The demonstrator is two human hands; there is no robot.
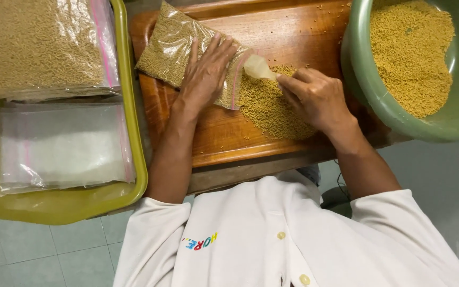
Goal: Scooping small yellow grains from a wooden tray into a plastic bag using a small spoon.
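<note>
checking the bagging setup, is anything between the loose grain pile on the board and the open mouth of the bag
Nothing visible does. The loose grain pile lies right against the bag mouth on the wooden board. The left hand presses the bag flat; the right hand holds a small pale scoop at the mouth.

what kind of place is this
Probably a home or small workshop floor set up for hand-packing grain: a green basin of yellow grain, a wooden tray, and zip bags stacked in a yellow-green tray.

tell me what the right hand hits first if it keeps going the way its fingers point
Probably the small scoop that the right hand already touches, then the open mouth of the grain-filled bag; depth is hard to judge.
</note>
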